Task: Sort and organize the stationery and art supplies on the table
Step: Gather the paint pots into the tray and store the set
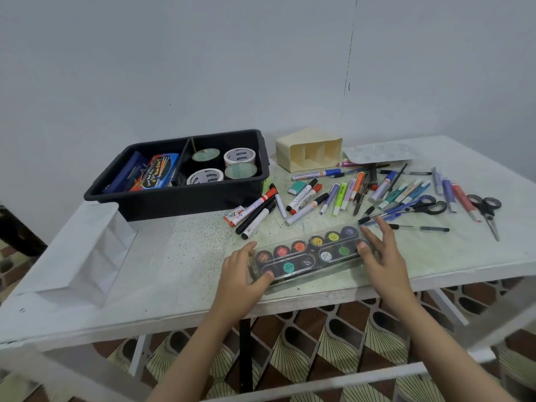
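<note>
Paint set (307, 252): found flat near front edge of table (174, 256), long axis across, clear lid up, colour pots showing through. Judged the item now being sorted.

Table: bore loose items on right half, containers at left and back.

White organiser (87, 256): stood at left edge; contents not discernible. Possibly meant for pens.

Bin (179, 200): sat at back left, split in two. Held watercolour box (158, 172) and flat packs in left compartment, tape rolls (239, 156) in right. Read as like-with-like grouping; judged left side a fit for the flat set.

Cream holder (307, 152): lay tipped on its side just right of bin, slots facing forward.

Palette (380, 152): rested beside holder, over some pen ends.

Left hand (240, 271): clasped left end of set, thumb on lid, fingers curled over far edge.

Right hand (383, 253): clasped right end, thumb on lid, fingers reaching past far edge. Judged the two-ended hold a way to keep the long case level.

Scissors (487, 211): lay at far right; second pair (426, 204) among pens (406, 195).

Markers (304, 198): strewn unsorted behind set.

Eraser (297, 187): lay among markers.
</note>
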The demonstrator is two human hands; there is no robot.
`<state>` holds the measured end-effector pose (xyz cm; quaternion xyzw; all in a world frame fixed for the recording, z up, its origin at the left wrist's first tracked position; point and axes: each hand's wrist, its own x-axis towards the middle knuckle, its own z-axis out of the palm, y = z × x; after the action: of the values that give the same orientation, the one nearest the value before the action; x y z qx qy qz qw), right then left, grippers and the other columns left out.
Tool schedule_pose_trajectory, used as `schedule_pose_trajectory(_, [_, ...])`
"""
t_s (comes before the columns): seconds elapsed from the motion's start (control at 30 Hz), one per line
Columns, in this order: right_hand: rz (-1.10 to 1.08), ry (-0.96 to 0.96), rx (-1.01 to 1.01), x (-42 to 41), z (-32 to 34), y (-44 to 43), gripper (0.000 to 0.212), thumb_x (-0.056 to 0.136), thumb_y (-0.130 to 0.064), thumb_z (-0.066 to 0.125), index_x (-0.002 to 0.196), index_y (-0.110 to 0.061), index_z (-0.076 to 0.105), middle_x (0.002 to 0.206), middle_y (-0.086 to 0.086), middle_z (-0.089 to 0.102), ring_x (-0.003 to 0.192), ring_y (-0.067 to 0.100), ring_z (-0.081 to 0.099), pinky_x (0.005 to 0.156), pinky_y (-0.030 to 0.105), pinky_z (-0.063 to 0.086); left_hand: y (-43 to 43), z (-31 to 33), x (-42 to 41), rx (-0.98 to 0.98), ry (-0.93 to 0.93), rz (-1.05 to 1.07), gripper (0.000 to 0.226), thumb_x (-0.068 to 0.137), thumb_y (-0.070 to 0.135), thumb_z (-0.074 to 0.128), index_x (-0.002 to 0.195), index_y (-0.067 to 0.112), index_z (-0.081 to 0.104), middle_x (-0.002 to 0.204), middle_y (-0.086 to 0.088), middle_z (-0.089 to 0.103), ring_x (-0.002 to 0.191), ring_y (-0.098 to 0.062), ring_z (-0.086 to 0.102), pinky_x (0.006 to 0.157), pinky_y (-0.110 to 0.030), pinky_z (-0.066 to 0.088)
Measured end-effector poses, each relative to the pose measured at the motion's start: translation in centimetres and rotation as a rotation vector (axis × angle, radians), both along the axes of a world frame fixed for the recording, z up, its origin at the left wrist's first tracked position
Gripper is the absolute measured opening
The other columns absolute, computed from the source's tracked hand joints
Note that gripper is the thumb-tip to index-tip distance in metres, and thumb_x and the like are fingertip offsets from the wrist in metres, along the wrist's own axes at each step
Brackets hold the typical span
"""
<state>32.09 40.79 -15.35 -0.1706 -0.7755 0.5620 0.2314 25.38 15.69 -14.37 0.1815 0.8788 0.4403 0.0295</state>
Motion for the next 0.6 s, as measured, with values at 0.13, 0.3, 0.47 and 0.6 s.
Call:
schedule_pose_trajectory(0.13, [0.049, -0.017, -0.004, 0.0, 0.1, 0.6, 0.055, 0.095, -0.018, 0.052, 0.144, -0.030, 0.028, 0.135, -0.008, 0.052, 0.122, 0.011, 0.052, 0.097, 0.024, 0.035, 0.1, 1.1, -0.5, 0.001, -0.094, -0.147, 0.064, 0.068, 0.037, 0.058, 0.126, 0.050, 0.034, 0.129, 0.010, 0.039, 0.121, -0.008, 0.033, 0.095, -0.031, 0.037])
schedule_pose_trajectory(0.3, [0.086, -0.037, -0.016, -0.4, 0.3, 1.2, 0.056, 0.095, -0.015, 0.052, 0.142, -0.032, 0.027, 0.135, -0.008, 0.053, 0.118, 0.007, 0.054, 0.088, 0.006, 0.036, 0.6, 3.5, -2.6, 0.172, -0.473, -0.437, 0.061, 0.065, 0.005, 0.064, 0.117, 0.035, 0.057, 0.122, -0.002, 0.057, 0.098, -0.013, 0.065, 0.078, -0.031, 0.054])
schedule_pose_trajectory(0.47, [0.108, -0.069, -0.030, -0.6, 0.6, 1.5, 0.056, 0.095, -0.016, 0.052, 0.144, -0.028, 0.028, 0.136, -0.007, 0.053, 0.116, 0.005, 0.054, 0.078, -0.005, 0.035, 1.1, 4.2, -2.8, -0.013, -0.444, -0.539, 0.066, 0.064, 0.012, 0.083, 0.118, 0.042, 0.060, 0.126, 0.006, 0.055, 0.104, -0.007, 0.061, 0.087, -0.022, 0.050])
schedule_pose_trajectory(0.6, [0.125, -0.072, -0.029, -0.4, 1.0, 1.4, 0.060, 0.095, -0.020, 0.053, 0.146, -0.027, 0.024, 0.140, -0.004, 0.049, 0.127, 0.009, 0.047, 0.090, 0.010, 0.034, 1.7, 3.8, -1.3, -0.181, -0.200, -0.412, 0.073, 0.065, 0.025, 0.079, 0.121, 0.061, 0.049, 0.120, 0.016, 0.048, 0.105, -0.001, 0.051, 0.088, -0.019, 0.048])
